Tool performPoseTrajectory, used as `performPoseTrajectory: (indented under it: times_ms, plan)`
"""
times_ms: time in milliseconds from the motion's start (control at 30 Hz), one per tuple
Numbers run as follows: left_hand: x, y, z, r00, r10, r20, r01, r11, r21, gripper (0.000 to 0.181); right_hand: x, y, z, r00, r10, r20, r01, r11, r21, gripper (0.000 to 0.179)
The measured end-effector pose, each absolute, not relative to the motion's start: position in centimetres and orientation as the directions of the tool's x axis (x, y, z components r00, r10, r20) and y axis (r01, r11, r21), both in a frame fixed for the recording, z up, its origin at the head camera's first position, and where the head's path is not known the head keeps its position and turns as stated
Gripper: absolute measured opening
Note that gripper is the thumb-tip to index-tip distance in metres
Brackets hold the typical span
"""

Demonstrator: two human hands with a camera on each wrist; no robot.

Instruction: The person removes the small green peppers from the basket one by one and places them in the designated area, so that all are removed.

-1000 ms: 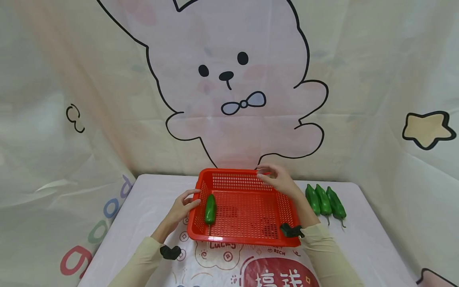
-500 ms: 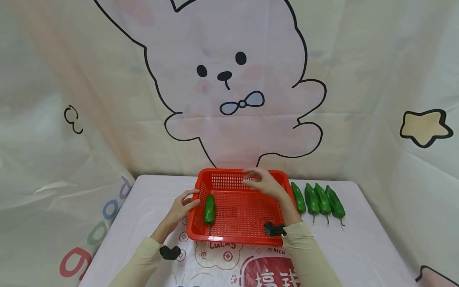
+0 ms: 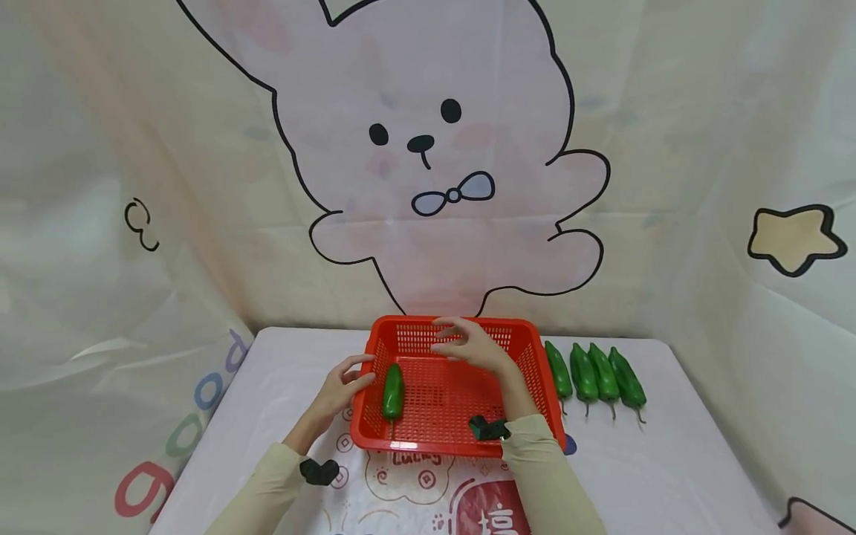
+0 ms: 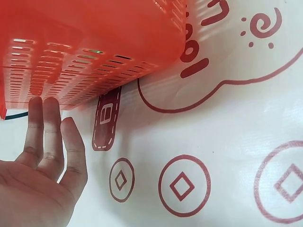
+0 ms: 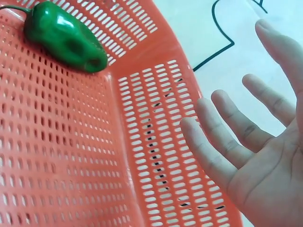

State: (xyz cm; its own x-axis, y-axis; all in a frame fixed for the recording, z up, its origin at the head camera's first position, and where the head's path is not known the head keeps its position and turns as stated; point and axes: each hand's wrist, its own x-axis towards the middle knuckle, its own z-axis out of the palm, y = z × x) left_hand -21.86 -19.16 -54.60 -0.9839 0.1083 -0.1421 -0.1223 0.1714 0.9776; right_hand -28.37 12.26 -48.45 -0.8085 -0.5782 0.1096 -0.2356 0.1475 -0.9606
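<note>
A red plastic basket [image 3: 441, 394] with slotted walls stands on the table, and one green pepper [image 3: 393, 394] lies along its left side, stem toward me. My left hand [image 3: 339, 385] is at the basket's left wall. In the left wrist view, the fingertips [image 4: 51, 103] of that hand rest against or just beside the outer wall. Above the back of the basket is my right hand [image 3: 471, 348], holding nothing. Its fingers are spread and loosely bent in the right wrist view, where the pepper [image 5: 66, 38] shows in the basket's far corner.
Several green peppers [image 3: 604, 373] lie in a row on the table, right of the basket. A printed white cloth [image 3: 669, 461] covers the table. Behind it hangs a curtain [image 3: 428, 260] with a cartoon animal, close to the basket's back rim.
My right hand has moved left over the basket, from its back right rim toward the middle. The nearest pepper of the right-hand row has come into sight. The left hand stays in place.
</note>
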Motion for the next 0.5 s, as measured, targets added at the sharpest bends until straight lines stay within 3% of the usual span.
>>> performPoseTrajectory:
  times_ms: [500]
  plan:
    - [-21.7, -19.1, -54.6, -0.987, 0.092, -0.129, -0.111, 0.179, 0.978, 0.047, -28.6, 9.0, -50.1, -0.767, -0.639, -0.053, -0.073, 0.170, -0.983, 0.062]
